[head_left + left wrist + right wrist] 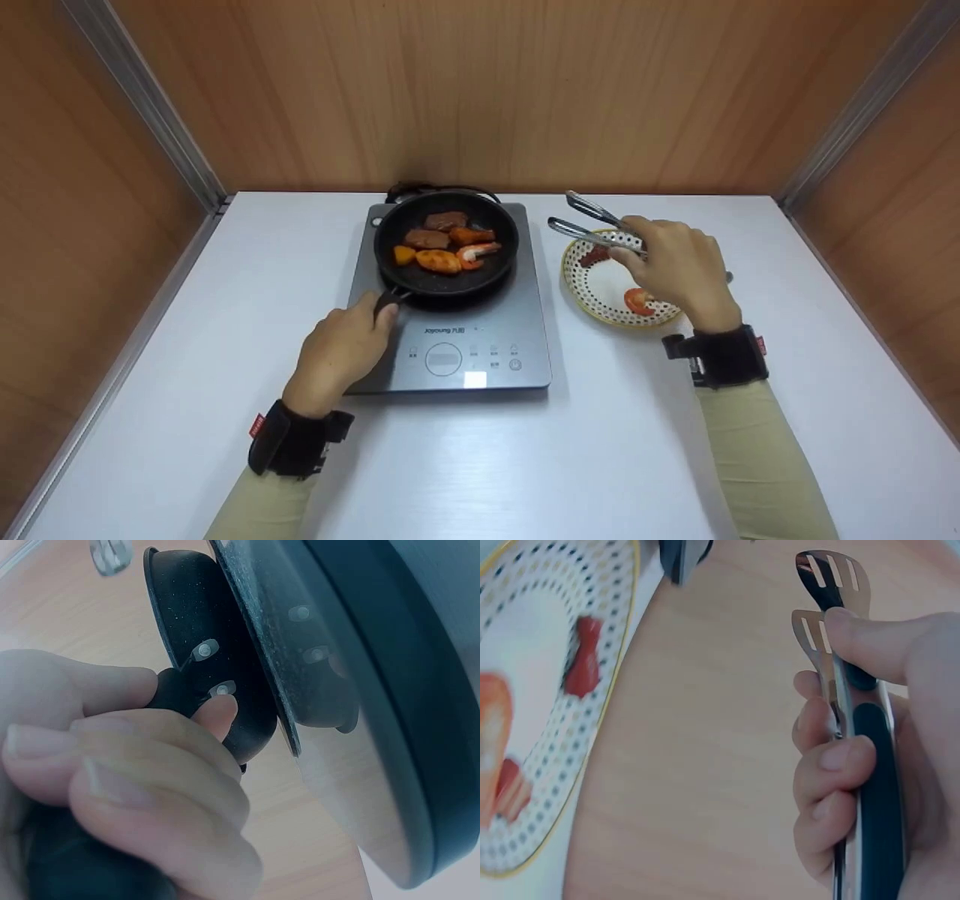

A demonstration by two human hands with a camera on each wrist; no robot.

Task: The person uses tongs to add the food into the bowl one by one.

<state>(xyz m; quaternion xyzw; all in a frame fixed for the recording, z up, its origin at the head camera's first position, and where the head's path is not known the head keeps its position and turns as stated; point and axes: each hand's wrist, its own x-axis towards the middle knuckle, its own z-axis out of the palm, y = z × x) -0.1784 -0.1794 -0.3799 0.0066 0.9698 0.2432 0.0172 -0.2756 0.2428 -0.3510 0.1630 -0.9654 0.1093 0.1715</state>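
My left hand (337,349) grips the handle of a black frying pan (446,285), its fingers curled round it in the left wrist view. The pan sits on a flat induction cooker (495,322). Two brown meat pieces (427,239), an orange drumstick-shaped piece (471,235), a wing-like piece (439,261), a yellow chunk (405,255) and a red-and-white piece (474,255) lie in it. My right hand (679,266) holds metal tongs (874,787) with dark grips, tips apart and with nothing between them, over a patterned plate (592,304). A red slice (639,301) and a dark red piece (595,256) lie on that plate.
A black cord (469,189) lies behind the pan at the cooker's back edge. Wooden panels (525,97) enclose the white table (480,465) at the back and on both sides. The plate stands just right of the cooker.
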